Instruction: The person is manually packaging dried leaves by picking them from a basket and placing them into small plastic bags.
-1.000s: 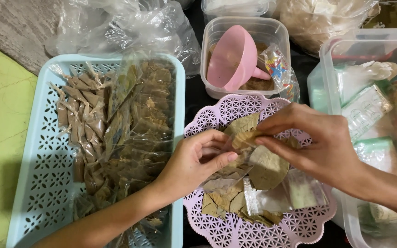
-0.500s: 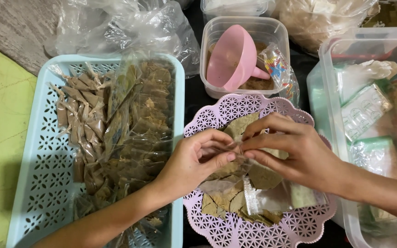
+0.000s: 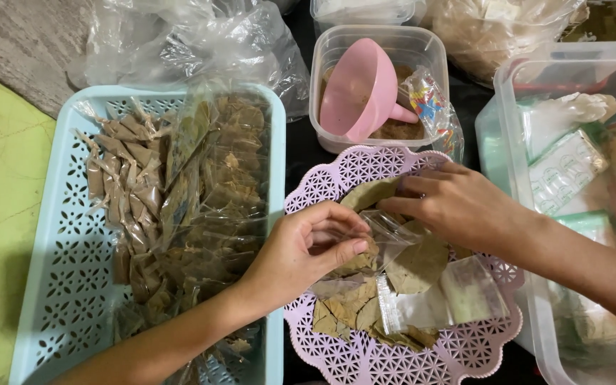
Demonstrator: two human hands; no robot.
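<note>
1. The left hand (image 3: 308,246) is hovering at the centre of the frame, over the left part of the lilac perforated plate (image 3: 336,178), its thumb and fingers pinched together on the edge of a small clear plastic bag (image 3: 386,239).
2. The right hand (image 3: 458,207) is reaching in from the right of the frame, its fingers closed on the opposite side of the same bag, so the bag is being held between the two hands just above the plate.
3. Dried brown leaves (image 3: 415,264) are lying on the plate under the bag, with more empty clear bags (image 3: 443,299) resting on them toward the lower right.
4. A pale blue basket (image 3: 44,271) is sitting at the left of the frame, holding many filled packets of leaves (image 3: 201,192).
5. A pink funnel (image 3: 358,89) is lying tilted in a clear tub of brown powder (image 3: 422,50) at the upper centre, just behind the plate.
6. A large clear container (image 3: 507,78) holding packages is standing at the right edge of the frame.
7. Crumpled clear plastic (image 3: 187,43) is lying at the upper left, behind the basket.
</note>
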